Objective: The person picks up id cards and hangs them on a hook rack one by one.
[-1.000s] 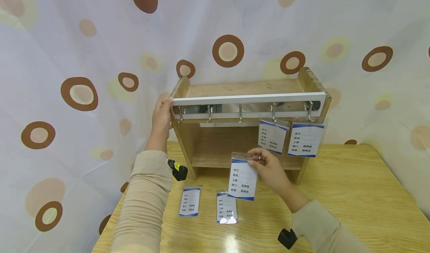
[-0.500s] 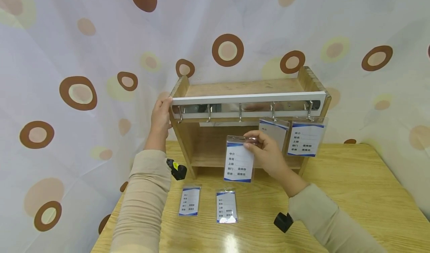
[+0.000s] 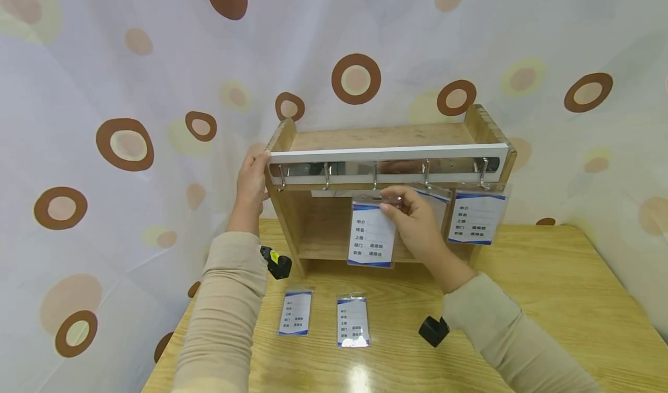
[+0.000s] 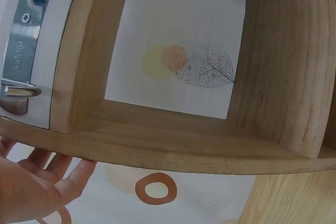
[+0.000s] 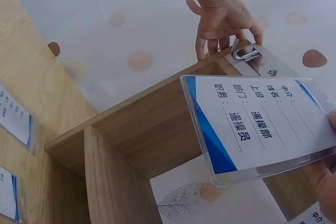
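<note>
My right hand pinches the top right corner of a clear plastic ID badge holder with a white and blue card. Its top edge is right under the middle hook of the rail on a small wooden shelf. In the right wrist view the held badge is large, and the thumb is partly cut off. My left hand rests against the shelf's upper left side; its fingertips touch the outer panel in the left wrist view.
Two badges hang on the right hooks: one at the end, another partly behind my right hand. Two more badges lie on the wooden table in front. A patterned curtain hangs behind.
My right hand has raised the badge from low in front of the shelf to just under the middle hook. It covers more of the inner hanging badge. My left hand stays put.
</note>
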`<state>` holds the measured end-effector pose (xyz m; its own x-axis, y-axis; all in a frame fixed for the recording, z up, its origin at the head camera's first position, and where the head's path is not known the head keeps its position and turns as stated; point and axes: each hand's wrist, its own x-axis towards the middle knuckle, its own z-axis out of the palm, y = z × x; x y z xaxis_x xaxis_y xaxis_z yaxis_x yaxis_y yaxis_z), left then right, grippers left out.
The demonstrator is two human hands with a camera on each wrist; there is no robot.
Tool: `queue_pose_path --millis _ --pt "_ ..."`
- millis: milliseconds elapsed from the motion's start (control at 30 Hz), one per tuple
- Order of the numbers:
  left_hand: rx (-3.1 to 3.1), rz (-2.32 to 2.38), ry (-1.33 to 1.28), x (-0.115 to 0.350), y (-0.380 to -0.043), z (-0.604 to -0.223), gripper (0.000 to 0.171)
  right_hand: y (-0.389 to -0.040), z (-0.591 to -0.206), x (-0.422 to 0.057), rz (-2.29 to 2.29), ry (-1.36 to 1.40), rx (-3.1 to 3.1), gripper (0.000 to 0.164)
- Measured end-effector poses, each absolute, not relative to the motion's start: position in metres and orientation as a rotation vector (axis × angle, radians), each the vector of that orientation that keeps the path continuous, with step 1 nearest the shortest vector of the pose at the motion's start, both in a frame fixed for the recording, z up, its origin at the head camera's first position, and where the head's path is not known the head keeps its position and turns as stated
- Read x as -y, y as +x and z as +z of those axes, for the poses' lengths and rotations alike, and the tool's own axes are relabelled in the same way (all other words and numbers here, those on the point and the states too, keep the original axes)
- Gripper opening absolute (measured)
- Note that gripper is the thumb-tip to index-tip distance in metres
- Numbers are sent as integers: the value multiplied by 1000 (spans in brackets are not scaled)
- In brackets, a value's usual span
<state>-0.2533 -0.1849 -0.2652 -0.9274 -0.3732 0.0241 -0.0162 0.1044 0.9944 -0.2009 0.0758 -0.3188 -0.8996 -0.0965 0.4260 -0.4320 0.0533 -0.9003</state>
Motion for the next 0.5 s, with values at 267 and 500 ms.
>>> queue_pose_path --millis 267,500 --pt "2111 -1897 393 184 -253 -265 29 -207 -312 -73 1939 485 2086 20" --pt "2105 -1902 401 184 -252 -264 24 -211 -309 -72 1932 435 2149 20"
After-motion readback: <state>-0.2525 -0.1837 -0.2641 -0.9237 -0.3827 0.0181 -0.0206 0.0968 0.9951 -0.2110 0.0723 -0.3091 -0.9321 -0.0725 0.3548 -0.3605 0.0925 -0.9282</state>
